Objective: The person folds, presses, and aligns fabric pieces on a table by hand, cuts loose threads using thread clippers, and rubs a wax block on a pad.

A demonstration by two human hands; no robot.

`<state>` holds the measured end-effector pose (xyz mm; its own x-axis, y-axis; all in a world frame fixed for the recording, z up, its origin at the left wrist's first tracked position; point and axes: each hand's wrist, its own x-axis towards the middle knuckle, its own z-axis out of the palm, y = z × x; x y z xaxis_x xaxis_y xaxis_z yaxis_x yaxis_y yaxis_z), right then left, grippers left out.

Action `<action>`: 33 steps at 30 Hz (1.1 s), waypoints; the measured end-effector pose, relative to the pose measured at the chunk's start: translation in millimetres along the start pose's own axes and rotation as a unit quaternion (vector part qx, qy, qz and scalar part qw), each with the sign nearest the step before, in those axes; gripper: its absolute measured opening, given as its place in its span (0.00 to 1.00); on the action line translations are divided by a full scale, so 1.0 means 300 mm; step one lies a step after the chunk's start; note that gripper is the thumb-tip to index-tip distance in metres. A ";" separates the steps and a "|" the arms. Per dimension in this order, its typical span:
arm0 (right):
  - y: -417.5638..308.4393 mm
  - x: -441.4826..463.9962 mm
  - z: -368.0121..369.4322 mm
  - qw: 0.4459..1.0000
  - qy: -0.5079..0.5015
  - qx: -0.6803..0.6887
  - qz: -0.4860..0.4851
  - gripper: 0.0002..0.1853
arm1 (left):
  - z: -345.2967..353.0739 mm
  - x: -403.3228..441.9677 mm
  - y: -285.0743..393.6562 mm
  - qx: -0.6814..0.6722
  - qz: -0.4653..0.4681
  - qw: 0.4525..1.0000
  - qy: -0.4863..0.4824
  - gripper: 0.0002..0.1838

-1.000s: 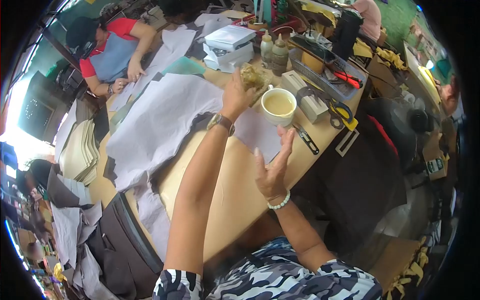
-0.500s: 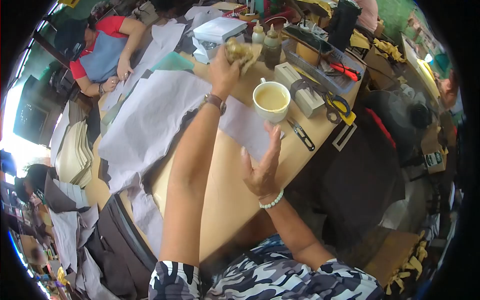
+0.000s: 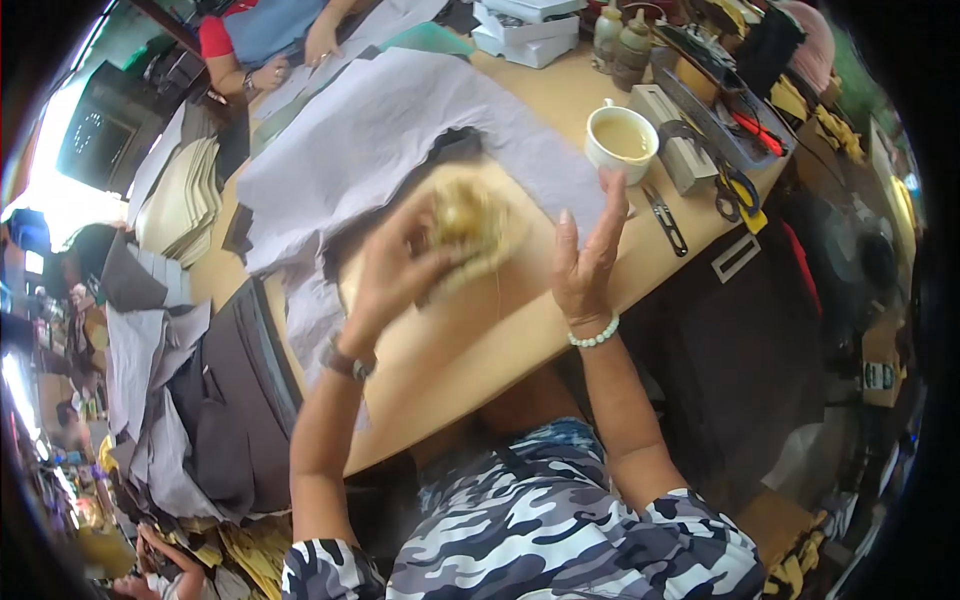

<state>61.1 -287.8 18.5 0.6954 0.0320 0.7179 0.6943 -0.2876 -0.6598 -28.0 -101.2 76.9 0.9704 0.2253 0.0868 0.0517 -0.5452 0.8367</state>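
My left hand [image 3: 395, 270] is closed around a yellowish lumpy bundle [image 3: 462, 222] with a pale, ragged edge. Motion blurs it, so its exact kind is unclear; it hovers above the bare tabletop [image 3: 440, 385]. My right hand [image 3: 588, 265] is open, fingers stretched upward, with nothing in it. Its fingertips overlap the lower side of a white mug [image 3: 598, 152] of cream-coloured liquid; I cannot tell whether they touch. Beside the mug lie black thread snips [image 3: 666, 222]. A large greyish-lilac sheet [image 3: 345, 150] of leather-like material spreads over the table beyond my left hand.
White boxes [image 3: 525, 45] and squeeze bottles [image 3: 630, 55] stand at the back. Scissors [image 3: 738, 192] and a grey block [image 3: 672, 140] are at the right, near a tool basket [image 3: 725, 110]. Dark sheets [image 3: 245, 400] hang at the left edge. A co-worker's hands [image 3: 300, 60] are across the table.
My left hand has come back from the boxes toward me, bringing the yellowish bundle over the near tabletop. My right hand stays open near the mug. The view has shifted.
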 end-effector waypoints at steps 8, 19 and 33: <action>-0.036 0.039 0.050 0.912 -0.363 -0.094 -0.163 0.29 | 0.065 -0.189 -0.116 0.012 0.029 0.997 0.071 0.38; -0.071 0.039 -0.009 0.781 -0.449 -0.302 -0.311 0.28 | 0.063 -0.193 -0.097 0.071 0.066 0.993 0.073 0.36; -0.086 0.084 -0.187 0.827 -0.485 -0.096 -0.267 0.19 | 0.056 -0.174 -0.120 0.095 0.086 0.990 0.061 0.37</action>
<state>50.3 -333.4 66.0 0.1843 0.9298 0.3188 0.9732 -0.1273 -0.1914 -76.7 -107.0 33.1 0.9338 0.2051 0.2932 -0.0570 -0.7237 0.6877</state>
